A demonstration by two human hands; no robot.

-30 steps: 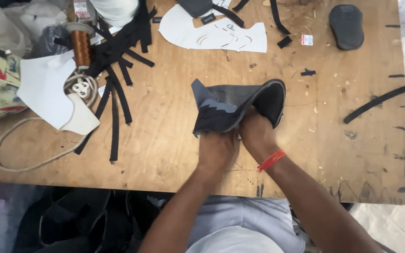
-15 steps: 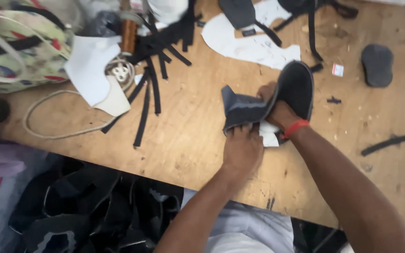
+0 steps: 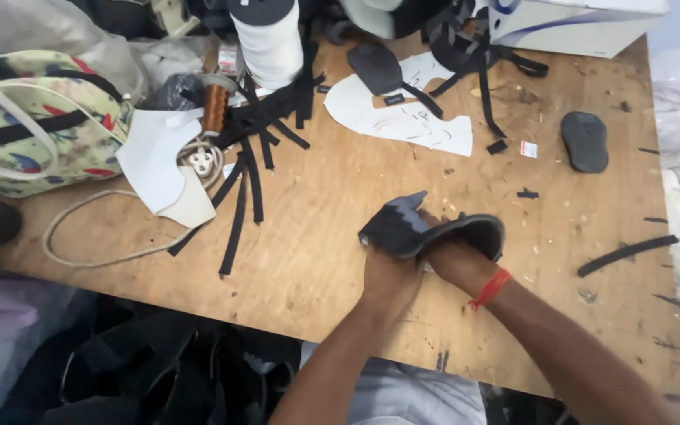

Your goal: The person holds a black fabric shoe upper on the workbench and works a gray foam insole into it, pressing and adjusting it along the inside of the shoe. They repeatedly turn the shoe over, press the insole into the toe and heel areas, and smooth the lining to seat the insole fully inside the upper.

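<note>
While bare plywood lies open around them, the left hand (image 3: pixel 387 279) and right hand (image 3: pixel 452 260) pinch a dark shoe upper (image 3: pixel 426 230) near the workbench (image 3: pixel 316 260) front edge.

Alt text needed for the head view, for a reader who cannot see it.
Both hands, left hand and right hand, hold a dark fabric shoe upper over a wooden worktable. Black straps, a white paper pattern and a floral bag lie farther back.
</note>
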